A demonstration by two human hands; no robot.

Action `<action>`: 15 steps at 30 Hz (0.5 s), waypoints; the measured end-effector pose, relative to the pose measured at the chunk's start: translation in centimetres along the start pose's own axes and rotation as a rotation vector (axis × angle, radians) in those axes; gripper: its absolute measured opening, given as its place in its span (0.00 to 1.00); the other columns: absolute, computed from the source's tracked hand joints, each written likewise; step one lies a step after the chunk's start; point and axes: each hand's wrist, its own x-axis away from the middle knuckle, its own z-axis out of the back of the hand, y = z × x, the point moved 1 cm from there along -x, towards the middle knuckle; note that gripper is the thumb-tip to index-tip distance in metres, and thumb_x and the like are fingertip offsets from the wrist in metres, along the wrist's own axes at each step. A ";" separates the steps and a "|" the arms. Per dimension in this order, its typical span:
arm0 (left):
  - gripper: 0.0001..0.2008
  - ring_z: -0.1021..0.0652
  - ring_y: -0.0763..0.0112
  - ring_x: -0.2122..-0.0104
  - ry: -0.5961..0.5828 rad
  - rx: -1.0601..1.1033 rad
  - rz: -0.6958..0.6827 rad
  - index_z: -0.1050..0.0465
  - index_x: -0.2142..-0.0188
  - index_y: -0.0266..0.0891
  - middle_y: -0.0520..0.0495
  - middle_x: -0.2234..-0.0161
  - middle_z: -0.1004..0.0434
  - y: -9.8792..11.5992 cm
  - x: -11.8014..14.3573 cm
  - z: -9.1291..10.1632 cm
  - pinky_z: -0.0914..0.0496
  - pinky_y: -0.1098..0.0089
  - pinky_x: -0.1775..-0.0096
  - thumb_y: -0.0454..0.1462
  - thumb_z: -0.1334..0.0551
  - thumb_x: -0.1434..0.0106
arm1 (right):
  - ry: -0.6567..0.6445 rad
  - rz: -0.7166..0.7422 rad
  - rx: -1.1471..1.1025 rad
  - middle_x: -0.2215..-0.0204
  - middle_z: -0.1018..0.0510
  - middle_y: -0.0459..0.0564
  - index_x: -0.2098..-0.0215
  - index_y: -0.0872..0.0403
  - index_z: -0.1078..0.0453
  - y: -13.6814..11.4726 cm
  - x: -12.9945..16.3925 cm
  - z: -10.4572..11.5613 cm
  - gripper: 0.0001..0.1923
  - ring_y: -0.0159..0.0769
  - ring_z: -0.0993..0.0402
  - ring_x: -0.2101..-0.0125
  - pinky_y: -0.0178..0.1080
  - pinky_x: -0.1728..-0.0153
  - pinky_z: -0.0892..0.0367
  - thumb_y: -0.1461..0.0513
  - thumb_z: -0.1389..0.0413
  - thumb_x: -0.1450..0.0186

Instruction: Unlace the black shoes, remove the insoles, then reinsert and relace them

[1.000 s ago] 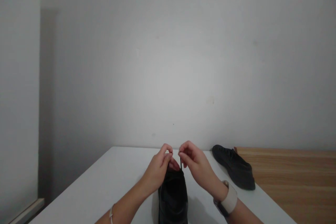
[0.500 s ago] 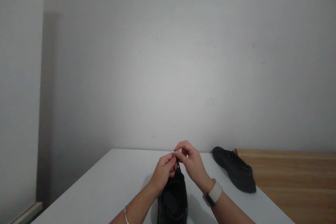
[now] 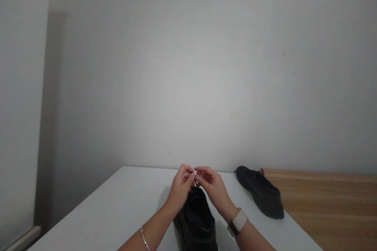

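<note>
My left hand [image 3: 180, 185] and right hand [image 3: 212, 186], close together, pinch dark lace [image 3: 196, 183] above the near shoe [image 3: 201, 225]. Second shoe [image 3: 260, 193] lies apart, right side of desk [image 3: 118, 211].

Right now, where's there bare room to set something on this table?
The widest bare patch of white table lies left of the left hand, out to the table's left edge. A narrower strip runs between the right hand and the far shoe. It's crowded at the near shoe, both hands close together over its far end.
</note>
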 end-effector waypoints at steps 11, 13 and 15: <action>0.16 0.31 0.75 0.80 -0.154 -0.099 0.065 0.39 0.71 0.39 0.55 0.82 0.30 2.1 0.2 1.6 0.40 0.75 0.75 0.47 0.37 0.45 | 0.104 0.044 0.017 0.77 0.25 0.48 0.72 0.56 0.28 0.8 0.8 -1.6 0.12 0.35 0.30 0.74 0.38 0.70 0.34 0.55 0.42 0.42; 0.16 0.28 0.73 0.77 -0.168 -0.098 0.107 0.37 0.72 0.38 0.51 0.80 0.25 2.9 0.5 2.0 0.37 0.72 0.70 0.47 0.36 0.46 | 0.158 0.109 0.104 0.74 0.25 0.48 0.71 0.55 0.29 0.1 1.1 -1.4 0.10 0.36 0.30 0.71 0.38 0.68 0.35 0.56 0.44 0.40; 0.15 0.26 0.70 0.73 -0.179 -0.066 0.167 0.34 0.72 0.37 0.47 0.76 0.22 3.5 1.0 2.3 0.36 0.70 0.66 0.46 0.36 0.46 | 0.143 0.192 0.179 0.73 0.26 0.48 0.71 0.54 0.30 -0.8 1.6 -1.1 0.08 0.36 0.31 0.70 0.37 0.67 0.36 0.58 0.45 0.38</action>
